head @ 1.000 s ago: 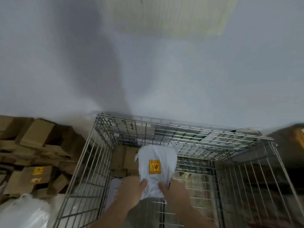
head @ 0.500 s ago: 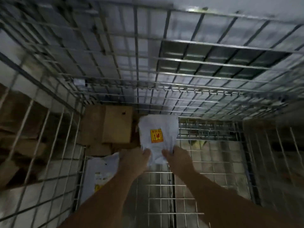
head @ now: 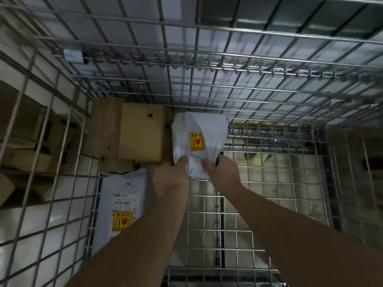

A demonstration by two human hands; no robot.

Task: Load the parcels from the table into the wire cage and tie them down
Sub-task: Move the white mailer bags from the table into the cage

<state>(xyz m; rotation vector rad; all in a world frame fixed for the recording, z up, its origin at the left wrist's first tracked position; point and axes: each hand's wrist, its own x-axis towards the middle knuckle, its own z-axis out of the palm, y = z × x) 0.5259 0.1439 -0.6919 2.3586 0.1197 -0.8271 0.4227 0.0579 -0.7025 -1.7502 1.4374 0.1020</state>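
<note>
Inside wire cage. Flat white bag low at left, on cage floor. Brown boxes at back left. Left hand and right hand pinching near end of white parcel, just beside boxes, yellow sticker facing up.

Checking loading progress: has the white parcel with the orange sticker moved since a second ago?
Yes. The white parcel has gone from the wire cage top rim down to its floor, beside the brown box, gripped by left hand and right hand.
</note>
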